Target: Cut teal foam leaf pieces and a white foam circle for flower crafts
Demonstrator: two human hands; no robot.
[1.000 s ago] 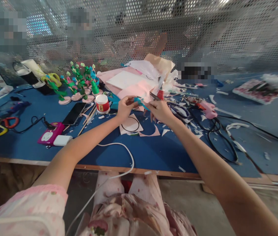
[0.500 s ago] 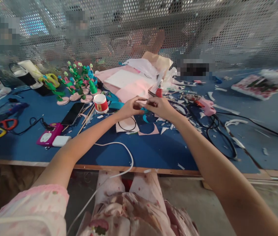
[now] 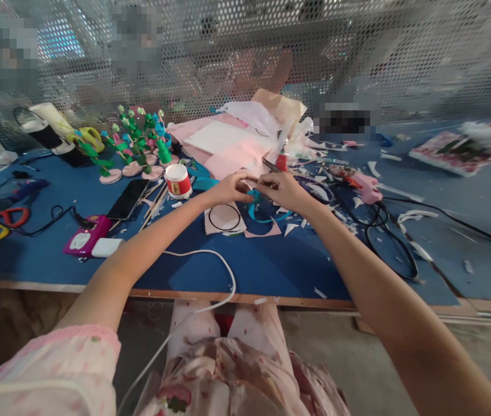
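My left hand [image 3: 229,189] and my right hand [image 3: 283,190] meet over the blue table [image 3: 254,266], fingers pinched together on a thin teal strip [image 3: 266,218]. The strip hangs from my fingers in a loop that curves down toward the table. Just below my left hand lies a white paper piece with a black drawn circle [image 3: 224,219], and a pink foam offcut [image 3: 263,232] lies beside it.
Left of my hands stand a white and red cup [image 3: 180,181], a black phone [image 3: 128,199], wooden sticks and several green and pink foam flowers [image 3: 135,147]. A pink glue gun [image 3: 364,185] with black cable [image 3: 390,248] lies to the right. Scissors [image 3: 0,222] lie far left. A perforated screen closes the back.
My hands came together and moved slightly down. The teal strip, first held short between my fingers, now hangs out in a longer loop below my right hand.
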